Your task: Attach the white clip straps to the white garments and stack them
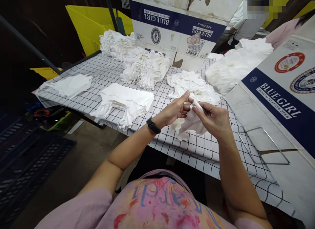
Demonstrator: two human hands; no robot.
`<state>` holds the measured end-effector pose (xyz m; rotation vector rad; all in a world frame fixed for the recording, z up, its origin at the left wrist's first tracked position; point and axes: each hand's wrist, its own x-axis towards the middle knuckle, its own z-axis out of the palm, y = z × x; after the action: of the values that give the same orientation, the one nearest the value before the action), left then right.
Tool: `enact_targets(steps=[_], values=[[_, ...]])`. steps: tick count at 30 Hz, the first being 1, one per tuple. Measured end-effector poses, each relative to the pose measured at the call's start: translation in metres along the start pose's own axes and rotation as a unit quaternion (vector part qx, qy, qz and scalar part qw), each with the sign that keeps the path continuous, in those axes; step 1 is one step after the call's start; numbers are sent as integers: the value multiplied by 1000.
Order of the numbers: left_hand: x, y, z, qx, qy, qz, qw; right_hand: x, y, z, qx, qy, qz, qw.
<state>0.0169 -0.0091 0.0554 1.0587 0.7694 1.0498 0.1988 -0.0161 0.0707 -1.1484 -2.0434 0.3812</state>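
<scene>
White cloth (193, 124), one: between both hands, over near side of checked tablecloth (105, 70) | long axis: folded edge slanting from left fingertips down to right thumb, loose part below | right hand (217, 121): nearer, pinching cloth | left hand (173, 112): fingers curled at edge, grip cannot be told | cloth heap (188, 81): just beyond

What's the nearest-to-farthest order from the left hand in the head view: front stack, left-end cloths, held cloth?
From the left hand:
1. Held cloth: just right, in the right hand.
2. Front stack: left, on the table.
3. Left-end cloths: farthest left.
</scene>
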Motion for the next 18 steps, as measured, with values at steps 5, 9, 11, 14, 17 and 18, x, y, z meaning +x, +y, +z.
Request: enact_targets(steps=[5,9,11,14,17,18], values=[[-9,5,3,0,-71,22,997,1,-4,-9,24,64,2,998],[-18,-9,-8,52,-135,4,989,7,-6,-23,127,175,76,973],[-21,-20,-16,78,-127,-13,989,11,-5,-33,149,213,85,962],[-23,-33,-29,100,-120,-30,987,17,3,-49,123,242,78,959],[-27,-38,-41,130,-122,-15,984,24,17,-63,119,274,73,951],[-29,-38,-45,148,-122,-8,981,26,23,-66,135,286,69,946]])
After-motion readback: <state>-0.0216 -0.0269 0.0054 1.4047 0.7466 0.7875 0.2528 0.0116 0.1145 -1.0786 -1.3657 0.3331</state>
